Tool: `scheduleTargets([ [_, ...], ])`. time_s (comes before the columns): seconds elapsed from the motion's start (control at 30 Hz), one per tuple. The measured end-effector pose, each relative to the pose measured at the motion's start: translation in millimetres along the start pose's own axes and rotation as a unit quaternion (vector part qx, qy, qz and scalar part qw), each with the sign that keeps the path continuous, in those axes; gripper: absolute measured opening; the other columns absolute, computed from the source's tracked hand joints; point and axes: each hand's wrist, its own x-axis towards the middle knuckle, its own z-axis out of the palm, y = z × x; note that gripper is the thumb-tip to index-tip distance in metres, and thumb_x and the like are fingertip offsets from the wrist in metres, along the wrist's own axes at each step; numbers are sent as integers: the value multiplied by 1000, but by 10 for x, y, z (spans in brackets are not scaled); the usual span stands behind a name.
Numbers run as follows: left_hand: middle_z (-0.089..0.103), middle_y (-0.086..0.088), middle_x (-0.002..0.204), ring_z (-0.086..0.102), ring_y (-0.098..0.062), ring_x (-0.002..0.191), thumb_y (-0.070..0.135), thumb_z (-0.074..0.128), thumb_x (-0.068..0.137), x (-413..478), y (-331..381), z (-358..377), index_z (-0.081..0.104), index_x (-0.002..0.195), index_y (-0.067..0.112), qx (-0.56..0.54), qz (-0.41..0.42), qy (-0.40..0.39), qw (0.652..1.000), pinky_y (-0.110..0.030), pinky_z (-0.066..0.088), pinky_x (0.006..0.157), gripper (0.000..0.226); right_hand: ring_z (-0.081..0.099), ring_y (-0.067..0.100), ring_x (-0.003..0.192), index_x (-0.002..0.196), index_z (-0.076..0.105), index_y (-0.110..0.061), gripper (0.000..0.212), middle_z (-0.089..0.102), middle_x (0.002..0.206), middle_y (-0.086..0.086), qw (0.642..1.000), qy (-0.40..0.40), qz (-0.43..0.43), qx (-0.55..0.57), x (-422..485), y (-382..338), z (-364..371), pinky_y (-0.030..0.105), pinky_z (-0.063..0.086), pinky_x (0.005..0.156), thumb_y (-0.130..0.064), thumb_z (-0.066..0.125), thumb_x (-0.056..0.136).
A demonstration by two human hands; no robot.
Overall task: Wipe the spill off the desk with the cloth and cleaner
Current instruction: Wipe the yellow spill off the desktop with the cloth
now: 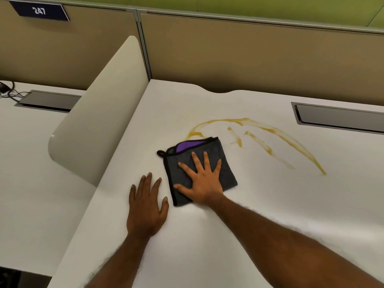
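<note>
Your right hand (204, 179) lies spread flat on the cloth (199, 169) | left hand (146, 206) flat on desk (270, 204), beside cloth | spill (259, 134) beyond it

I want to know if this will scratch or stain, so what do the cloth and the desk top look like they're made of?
The cloth looks like soft microfibre: matte, napped grey face, purple inner side, black stitched edging with a hanging loop. The desk looks like a smooth white laminate or similar hard sheet, low sheen; the yellow spill sits on top in streaks, apparently not soaked in. The exact material cannot be told.
</note>
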Motion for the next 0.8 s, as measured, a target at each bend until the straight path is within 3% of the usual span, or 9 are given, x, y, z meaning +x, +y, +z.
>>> scheduleTargets([
  [0.17, 18, -5, 162, 11, -21, 151, 48, 28, 91, -2, -2, 4, 29, 151, 23, 9, 4, -9, 1000, -49, 9, 121, 65, -18, 38, 147, 148, 4, -52, 81, -8, 164, 0, 999, -9, 32, 2, 425, -61, -25, 75, -12, 105, -88, 14, 76],
  [0.47, 27, -5, 159, 20, -22, 148, 44, 34, 88, -23, 25, -51, 38, 147, 22, -9, -10, -1, 1000, -46, 13, 121, 63, -21, 36, 147, 148, 0, -52, 78, -12, 164, 0, 1000, -2, 8, 6, -381, -14, 81, 73, -12, 107, -86, 14, 79],
  [0.8, 23, -2, 161, 14, -18, 150, 47, 36, 88, 9, 1, -37, 34, 148, 26, -16, -16, -9, 1000, -44, 9, 122, 64, -17, 39, 147, 148, 6, -51, 80, -7, 164, 1, 1000, -3, 21, 7, 604, -139, -26, 75, -12, 105, -88, 12, 77],
])
